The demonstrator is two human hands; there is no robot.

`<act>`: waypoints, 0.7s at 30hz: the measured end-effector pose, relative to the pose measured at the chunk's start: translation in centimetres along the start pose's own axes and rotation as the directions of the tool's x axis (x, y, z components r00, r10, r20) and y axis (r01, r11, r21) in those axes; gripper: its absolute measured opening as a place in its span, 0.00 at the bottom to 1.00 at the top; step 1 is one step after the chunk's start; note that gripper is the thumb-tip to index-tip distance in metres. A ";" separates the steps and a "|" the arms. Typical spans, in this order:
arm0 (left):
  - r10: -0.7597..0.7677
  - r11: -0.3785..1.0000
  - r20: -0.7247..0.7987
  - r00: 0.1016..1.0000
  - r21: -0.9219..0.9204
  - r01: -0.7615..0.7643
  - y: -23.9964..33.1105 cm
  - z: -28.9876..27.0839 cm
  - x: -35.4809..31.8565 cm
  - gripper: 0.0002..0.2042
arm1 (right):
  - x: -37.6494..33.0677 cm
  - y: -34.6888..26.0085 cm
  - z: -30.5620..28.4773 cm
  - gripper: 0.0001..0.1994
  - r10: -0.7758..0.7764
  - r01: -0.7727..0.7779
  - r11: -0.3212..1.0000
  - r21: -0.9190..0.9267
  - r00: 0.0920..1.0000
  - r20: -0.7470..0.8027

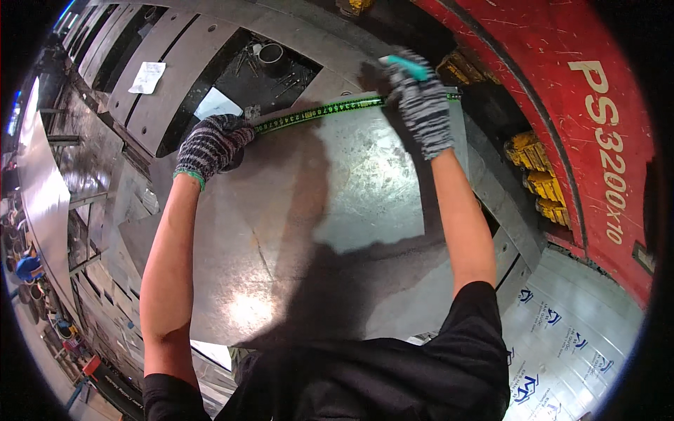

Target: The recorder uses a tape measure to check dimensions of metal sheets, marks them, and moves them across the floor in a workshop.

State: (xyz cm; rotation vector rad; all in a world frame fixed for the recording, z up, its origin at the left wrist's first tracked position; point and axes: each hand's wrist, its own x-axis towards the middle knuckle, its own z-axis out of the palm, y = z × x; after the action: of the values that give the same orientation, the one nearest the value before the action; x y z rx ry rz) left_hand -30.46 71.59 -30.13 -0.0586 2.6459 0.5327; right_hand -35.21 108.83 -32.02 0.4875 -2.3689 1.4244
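Note:
A bare grey metal sheet (pixel 281 189) lies in front of me, under both arms. Along its far edge stretches a black tape measure blade (pixel 326 110) with green and yellow markings. My left hand (pixel 214 147), in a grey-and-white knitted glove, is closed on the tape measure at the sheet's far left; the glove hides most of what is in the palm. Above the tape, near the far right corner, is my gloved right hand (pixel 421 105), smeared by motion. Its fingers are closed around a slim teal object (pixel 408 68) with a pale end, its kind unclear.
A large red machine (pixel 604 140) rises at the right, with yellow blocks (pixel 540 179) along its lower side. Beyond the sheet, a slotted steel bed (pixel 168 52) carries a dark cup (pixel 271 56), thin rods and papers (pixel 147 77). Film-covered sheets (pixel 562 337) lie at lower right.

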 end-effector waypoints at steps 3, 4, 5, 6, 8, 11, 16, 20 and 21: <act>0.029 0.999 0.039 0.999 -0.015 -0.028 -0.7 0.1 0.3 0.18 | -0.3 1.1 -1.7 0.12 0.349 -0.304 0.916 0.263 0.926 -0.145; 0.059 0.998 0.036 0.998 0.022 -0.060 -0.9 0.2 0.4 0.18 | -0.6 1.5 -2.3 0.12 0.323 -0.292 0.937 0.193 0.934 -0.150; 0.091 0.994 0.033 0.995 0.061 -0.093 -1.1 0.2 0.6 0.18 | -0.9 1.9 -2.8 0.12 0.295 -0.278 0.953 0.124 0.943 -0.155; 0.135 0.991 0.024 0.991 0.015 -0.135 -1.2 0.2 0.6 0.18 | -1.1 2.3 -3.3 0.13 0.265 -0.261 0.964 0.051 0.951 -0.159; 0.071 0.997 0.049 0.996 -0.042 -0.069 -1.2 0.1 0.7 0.18 | -1.1 2.9 -4.2 0.13 0.272 -0.291 0.956 -0.033 0.926 -0.263; 0.016 0.997 0.084 0.996 -0.076 -0.010 -1.0 -0.1 0.7 0.18 | -1.0 3.2 -6.6 0.13 0.007 -0.191 0.917 -0.351 0.886 -0.464; -0.002 1.000 0.073 0.997 -0.020 0.004 -0.5 -0.4 0.6 0.18 | -4.1 3.3 -9.5 0.13 0.155 -0.288 0.939 -0.187 0.842 -0.517; -0.051 0.985 0.083 0.995 -0.161 0.063 -0.6 -0.3 0.6 0.18 | -5.3 4.7 -9.4 0.15 0.301 -0.376 0.924 -0.072 0.831 -0.468; 0.009 0.993 0.048 0.999 -0.122 -0.003 -0.7 -0.2 0.6 0.17 | -5.3 5.0 -9.4 0.15 0.232 -0.356 0.909 -0.216 0.863 -0.448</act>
State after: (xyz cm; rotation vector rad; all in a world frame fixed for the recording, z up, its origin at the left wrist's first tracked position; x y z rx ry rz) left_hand -31.00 70.90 -30.42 -0.0740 2.5646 0.6883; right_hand -31.78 120.07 -34.11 -0.2546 -2.2997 1.1158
